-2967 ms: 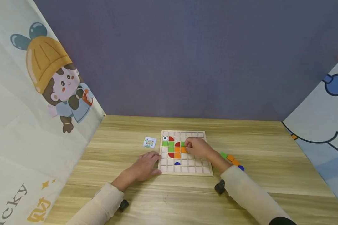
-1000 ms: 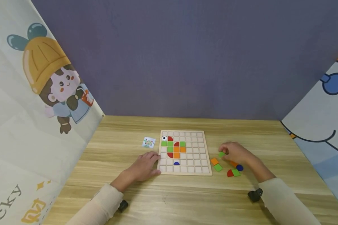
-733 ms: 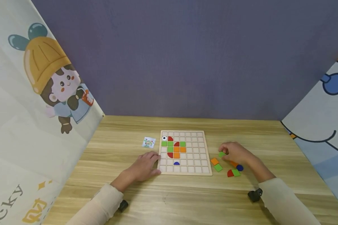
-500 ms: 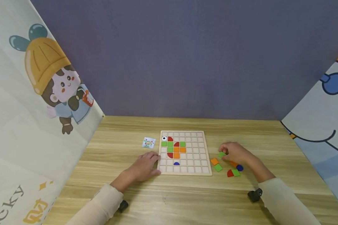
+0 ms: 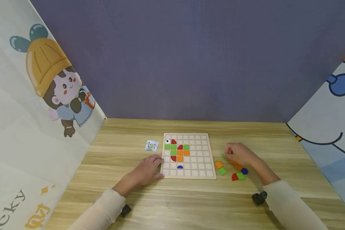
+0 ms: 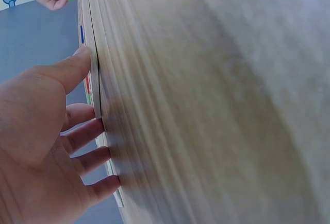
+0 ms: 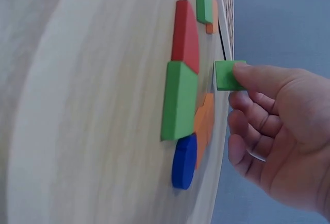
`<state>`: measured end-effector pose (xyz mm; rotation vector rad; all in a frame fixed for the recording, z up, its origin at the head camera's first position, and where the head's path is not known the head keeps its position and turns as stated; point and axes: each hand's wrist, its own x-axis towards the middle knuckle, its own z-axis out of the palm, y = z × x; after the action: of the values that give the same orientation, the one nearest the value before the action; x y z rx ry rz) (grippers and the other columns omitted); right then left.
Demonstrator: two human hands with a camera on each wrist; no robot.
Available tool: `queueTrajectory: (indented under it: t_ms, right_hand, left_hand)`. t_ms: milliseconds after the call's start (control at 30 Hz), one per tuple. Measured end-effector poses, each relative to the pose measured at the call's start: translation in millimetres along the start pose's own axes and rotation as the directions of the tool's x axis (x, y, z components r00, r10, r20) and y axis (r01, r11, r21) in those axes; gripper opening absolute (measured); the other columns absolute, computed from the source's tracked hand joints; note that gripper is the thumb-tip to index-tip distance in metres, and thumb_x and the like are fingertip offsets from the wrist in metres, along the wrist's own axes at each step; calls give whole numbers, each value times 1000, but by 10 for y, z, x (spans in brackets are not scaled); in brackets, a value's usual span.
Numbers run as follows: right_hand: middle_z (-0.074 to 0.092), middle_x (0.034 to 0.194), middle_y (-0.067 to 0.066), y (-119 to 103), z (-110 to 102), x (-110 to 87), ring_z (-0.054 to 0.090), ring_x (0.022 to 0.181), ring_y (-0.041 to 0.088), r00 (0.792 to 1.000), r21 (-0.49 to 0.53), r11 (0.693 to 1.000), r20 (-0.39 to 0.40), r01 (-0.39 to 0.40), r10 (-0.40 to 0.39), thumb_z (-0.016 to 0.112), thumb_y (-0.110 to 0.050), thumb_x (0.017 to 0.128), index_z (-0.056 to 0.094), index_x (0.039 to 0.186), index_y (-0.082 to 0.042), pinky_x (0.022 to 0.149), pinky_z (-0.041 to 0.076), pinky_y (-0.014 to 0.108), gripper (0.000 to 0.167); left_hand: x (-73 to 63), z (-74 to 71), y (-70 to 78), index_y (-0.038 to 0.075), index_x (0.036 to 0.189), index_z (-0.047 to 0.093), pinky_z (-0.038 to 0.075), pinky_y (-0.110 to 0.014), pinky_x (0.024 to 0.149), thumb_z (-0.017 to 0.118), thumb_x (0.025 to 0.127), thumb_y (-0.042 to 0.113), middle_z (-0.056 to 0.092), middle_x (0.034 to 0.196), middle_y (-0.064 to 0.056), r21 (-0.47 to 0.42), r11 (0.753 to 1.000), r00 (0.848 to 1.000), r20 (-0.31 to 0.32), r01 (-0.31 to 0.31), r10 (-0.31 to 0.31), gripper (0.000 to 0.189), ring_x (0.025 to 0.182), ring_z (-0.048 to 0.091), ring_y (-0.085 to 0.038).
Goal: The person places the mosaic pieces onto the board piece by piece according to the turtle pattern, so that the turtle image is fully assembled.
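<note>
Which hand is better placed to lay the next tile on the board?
Likely the right hand: it pinches a green tile near the loose pieces, while the left hand touches the board at its left edge.

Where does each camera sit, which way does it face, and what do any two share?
Head: on the head, facing forward and down at the grid board; left hand, right hand and both sleeves show.
Left wrist: worn there, looking along the board's edge; left hand near, right hand beyond.
Right wrist: worn there, facing the right hand, which pinches a green tile.
Shared: head and right wrist both show the blue piece.
</note>
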<state>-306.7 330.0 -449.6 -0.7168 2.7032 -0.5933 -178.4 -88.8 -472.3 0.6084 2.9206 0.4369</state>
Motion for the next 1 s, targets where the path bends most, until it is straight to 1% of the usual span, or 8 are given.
queueTrajectory:
  t_ms: [167, 333, 367, 533, 633, 800, 1000]
  right_hand:
    - [64, 82, -3, -57, -12, 24, 51, 67, 11, 998, -2, 999, -30, 49, -49, 68, -17, 96, 64, 97, -12, 64, 47, 25, 7]
    - [69, 89, -3, -101, -5, 55, 56, 72, 9, 994, 26, 996, -64, 91, -89, 67, -17, 98, 68, 105, -10, 67, 51, 25, 10]
    - [70, 90, -4, -109, -2, 60, 57, 73, 9, 994, 35, 995, -66, 90, -88, 67, -17, 98, 68, 106, -10, 68, 51, 24, 11]
    - [71, 93, -2, -164, 10, 96, 60, 76, 10, 992, 85, 990, -63, 116, -111, 65, -15, 99, 69, 110, -10, 67, 52, 25, 13]
    - [71, 96, -1, -215, 27, 133, 62, 82, 10, 990, 95, 988, -71, 125, -118, 65, -15, 99, 69, 111, -13, 71, 54, 27, 13]
    - [71, 99, 0, -322, 68, 217, 65, 89, 13, 986, 117, 981, -77, 156, -148, 64, -16, 100, 69, 112, -13, 78, 55, 30, 13]
    - [71, 100, 1, -488, 132, 306, 63, 89, 12, 986, 171, 971, -53, 164, -158, 60, -13, 101, 67, 113, -11, 78, 55, 31, 13]
  left_hand:
    - [0, 0, -4, 3, 143, 54, 43, -61, 110, 70, 95, 41, 52, 147, -18, 3, 1000, 1000, -5, -5, 5, 63, 138, 49, -38]
    - [-2, -3, -5, 2, 143, 54, 44, -60, 110, 70, 95, 40, 52, 146, -18, -2, 1000, 1000, -8, -10, 10, 63, 137, 49, -38]
    - [-2, -2, -5, 2, 143, 54, 44, -60, 110, 70, 95, 40, 52, 146, -18, -3, 1000, 1000, -8, -11, 11, 63, 137, 49, -38]
    - [3, 0, -9, 2, 142, 54, 43, -60, 110, 70, 95, 40, 52, 146, -18, -5, 1000, 1000, -3, -5, 5, 63, 137, 49, -38]
    - [7, 2, -10, 2, 143, 54, 43, -61, 110, 70, 95, 40, 52, 147, -18, -8, 1000, 1000, -1, -2, 2, 63, 138, 49, -38]
    - [8, 9, -14, 3, 143, 54, 43, -60, 110, 70, 95, 41, 52, 147, -18, -1, 1000, 1000, -2, -3, 3, 63, 138, 49, -37]
    - [12, 10, -16, 3, 143, 54, 43, -61, 110, 70, 95, 41, 52, 147, -18, -11, 1000, 1000, -5, -2, 2, 63, 138, 48, -38]
